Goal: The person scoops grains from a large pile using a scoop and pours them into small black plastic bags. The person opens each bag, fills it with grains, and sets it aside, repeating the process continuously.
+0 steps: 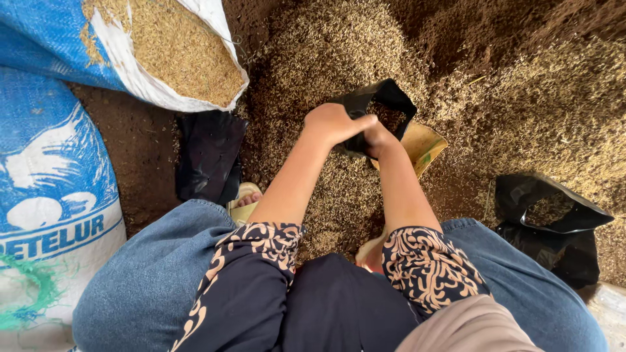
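Note:
My left hand (334,124) grips the near rim of a small black plastic grow bag (385,104) that stands open and partly filled with a soil and husk mix. My right hand (377,140) is closed at the bag's lower edge, beside a yellow scoop (424,145) that lies just right of it; whether it holds the scoop or the bag I cannot tell. Both hands work over a heap of husks and dark soil (339,52).
An open white and blue sack of rice husks (169,45) lies at the upper left, above another blue and white sack (52,189). A flat stack of black bags (208,156) lies left of my arm. A filled black bag (554,221) stands at right.

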